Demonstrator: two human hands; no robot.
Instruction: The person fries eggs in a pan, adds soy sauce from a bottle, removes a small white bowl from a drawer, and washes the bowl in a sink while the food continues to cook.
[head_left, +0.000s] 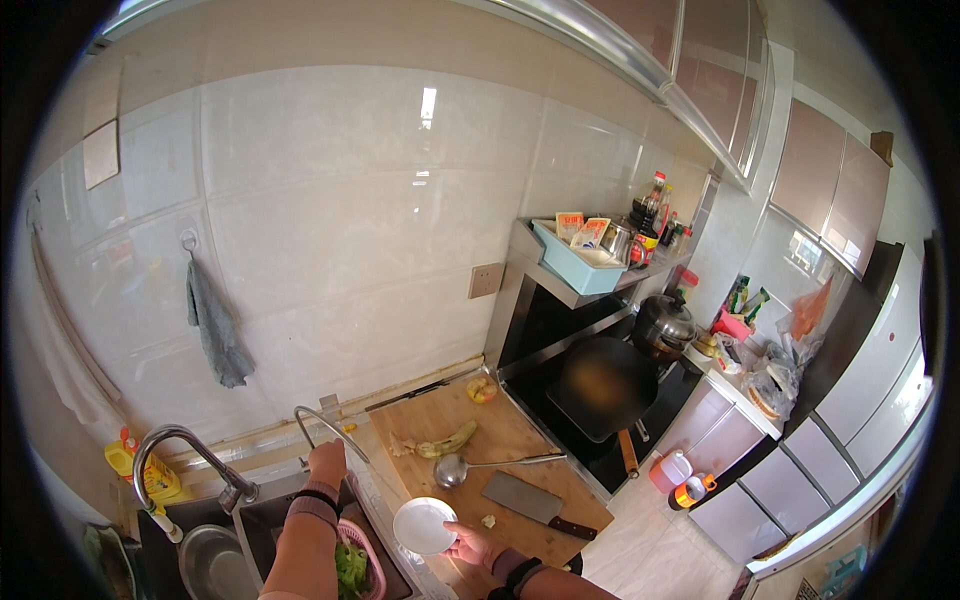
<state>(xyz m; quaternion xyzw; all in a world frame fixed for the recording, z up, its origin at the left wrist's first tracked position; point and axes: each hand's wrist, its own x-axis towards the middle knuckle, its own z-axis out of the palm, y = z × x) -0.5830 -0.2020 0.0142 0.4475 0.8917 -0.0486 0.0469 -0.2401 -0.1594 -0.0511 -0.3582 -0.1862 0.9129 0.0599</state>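
Note:
My right hand holds a small white dish by its rim, over the near left edge of a wooden cutting board. Reaching past the sink, my left hand is at a thin curved metal tap. Its fingers face away, so whether they grip the tap cannot be told. On the board lie a metal ladle, a cleaver with a dark handle, a banana peel and a partly eaten apple. A small pale scrap is near the cleaver.
Below my left arm, a pink basket of leafy greens sits in the sink. A metal basin stands under the larger faucet. Right of the board, a wok rests on the stove, its wooden handle jutting toward me.

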